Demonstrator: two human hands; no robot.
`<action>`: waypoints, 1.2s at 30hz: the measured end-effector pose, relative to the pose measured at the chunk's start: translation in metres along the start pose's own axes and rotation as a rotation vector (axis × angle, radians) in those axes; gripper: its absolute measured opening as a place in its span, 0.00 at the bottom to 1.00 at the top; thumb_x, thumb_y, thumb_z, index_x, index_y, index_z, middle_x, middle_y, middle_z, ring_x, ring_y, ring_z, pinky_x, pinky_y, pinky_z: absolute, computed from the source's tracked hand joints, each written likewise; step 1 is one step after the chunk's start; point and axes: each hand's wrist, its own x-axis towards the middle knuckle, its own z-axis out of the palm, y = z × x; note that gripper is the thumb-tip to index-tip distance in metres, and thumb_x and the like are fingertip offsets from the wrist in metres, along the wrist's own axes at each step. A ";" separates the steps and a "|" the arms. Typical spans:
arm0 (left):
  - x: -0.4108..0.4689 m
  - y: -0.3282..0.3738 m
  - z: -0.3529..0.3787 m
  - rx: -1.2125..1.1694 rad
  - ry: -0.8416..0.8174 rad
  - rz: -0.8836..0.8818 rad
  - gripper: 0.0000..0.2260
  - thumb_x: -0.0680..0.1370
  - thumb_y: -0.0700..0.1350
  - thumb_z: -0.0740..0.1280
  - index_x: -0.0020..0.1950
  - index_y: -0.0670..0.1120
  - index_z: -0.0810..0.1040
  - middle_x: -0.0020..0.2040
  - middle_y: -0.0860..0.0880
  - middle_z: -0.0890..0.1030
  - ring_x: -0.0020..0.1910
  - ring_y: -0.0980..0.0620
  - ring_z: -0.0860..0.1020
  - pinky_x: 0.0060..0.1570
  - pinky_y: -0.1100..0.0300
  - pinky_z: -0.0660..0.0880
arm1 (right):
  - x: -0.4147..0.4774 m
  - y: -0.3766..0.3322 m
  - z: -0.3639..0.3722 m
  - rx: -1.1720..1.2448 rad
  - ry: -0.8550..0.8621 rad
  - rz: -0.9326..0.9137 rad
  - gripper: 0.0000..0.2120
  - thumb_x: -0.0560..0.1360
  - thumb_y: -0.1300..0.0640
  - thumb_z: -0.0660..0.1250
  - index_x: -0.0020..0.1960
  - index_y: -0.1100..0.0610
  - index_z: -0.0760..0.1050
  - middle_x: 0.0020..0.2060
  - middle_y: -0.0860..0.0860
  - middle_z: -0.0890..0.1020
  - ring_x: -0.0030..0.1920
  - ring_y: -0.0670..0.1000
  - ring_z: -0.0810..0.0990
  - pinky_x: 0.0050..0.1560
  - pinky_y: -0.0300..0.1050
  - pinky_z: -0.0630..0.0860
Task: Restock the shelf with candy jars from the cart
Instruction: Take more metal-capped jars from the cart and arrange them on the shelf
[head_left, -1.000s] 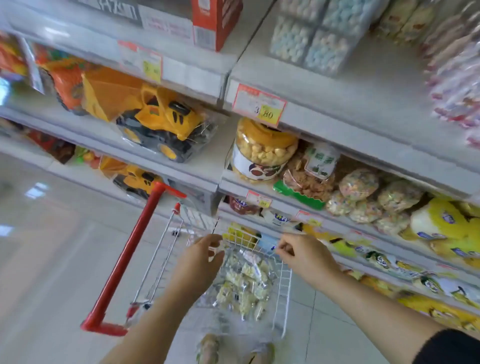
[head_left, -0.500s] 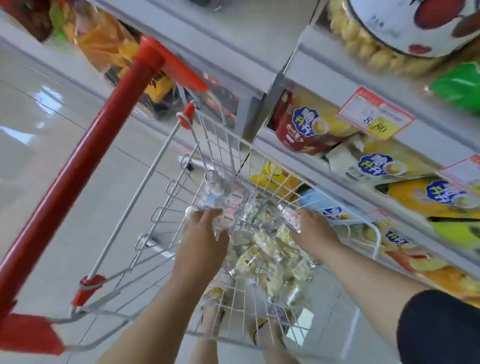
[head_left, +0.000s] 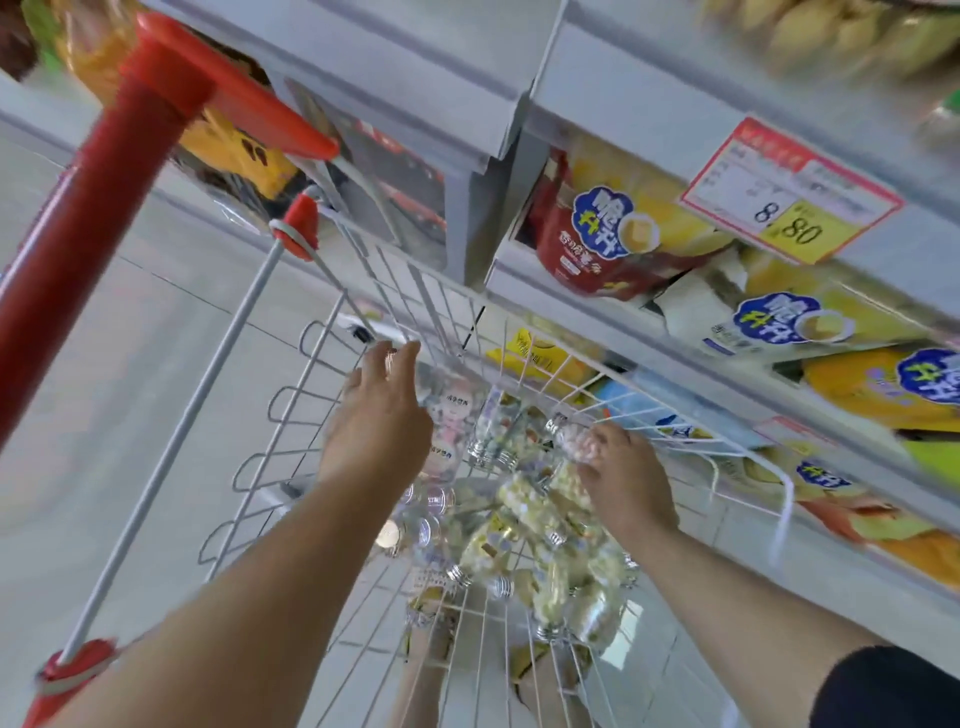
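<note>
Red handle bar (head_left: 93, 197) sweeps up at ten o'clock, and below it the white wire cart (head_left: 215, 374) sits tight against the grey shelf (head_left: 597, 306) at two o'clock. Down in the basket lies a heap of small clear candy jars (head_left: 524, 525) with silver caps, pale yellow sweets in most of them, lying every which way.

Left hand (head_left: 379, 421) is in at eleven o'clock of the heap, back to the camera. Its fingers are stretched forward and apart over a clear jar with a pink-and-white label (head_left: 454, 415); whether it touches, I cannot tell.

Right hand (head_left: 628, 483) is at three o'clock of the heap, by the basket's shelf-side wall. Its fingers are curled round one silver-capped jar (head_left: 569, 439), cap pointing to ten o'clock, at the top of the heap.

On the shelf there's a red snack bag (head_left: 582, 249) at one o'clock and yellow bags (head_left: 878, 384) running off to three. A red-bordered price tag (head_left: 789, 197) reading 8.80 sits on the rail above them. Pale tiled floor (head_left: 104, 395) fills the left side. A dark sleeve (head_left: 893, 691) shows at five o'clock.
</note>
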 end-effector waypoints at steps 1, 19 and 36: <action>0.008 0.001 0.001 0.039 -0.027 -0.016 0.31 0.78 0.40 0.64 0.78 0.55 0.55 0.78 0.50 0.56 0.71 0.43 0.66 0.59 0.44 0.73 | -0.002 0.000 -0.001 0.040 -0.002 0.004 0.21 0.75 0.53 0.72 0.66 0.54 0.72 0.60 0.55 0.75 0.56 0.56 0.77 0.55 0.50 0.76; -0.070 0.031 -0.097 -0.563 0.067 0.169 0.13 0.76 0.43 0.72 0.58 0.56 0.78 0.54 0.54 0.77 0.43 0.60 0.81 0.39 0.71 0.76 | -0.096 -0.047 -0.109 0.611 -0.114 -0.106 0.21 0.72 0.51 0.76 0.62 0.48 0.74 0.55 0.42 0.80 0.53 0.38 0.78 0.51 0.33 0.73; -0.257 0.173 -0.354 -0.658 0.187 0.735 0.14 0.76 0.43 0.72 0.52 0.62 0.76 0.49 0.55 0.76 0.38 0.58 0.79 0.37 0.67 0.73 | -0.311 -0.103 -0.408 1.527 -0.053 -0.323 0.24 0.57 0.50 0.84 0.50 0.54 0.85 0.46 0.53 0.86 0.44 0.51 0.85 0.46 0.42 0.81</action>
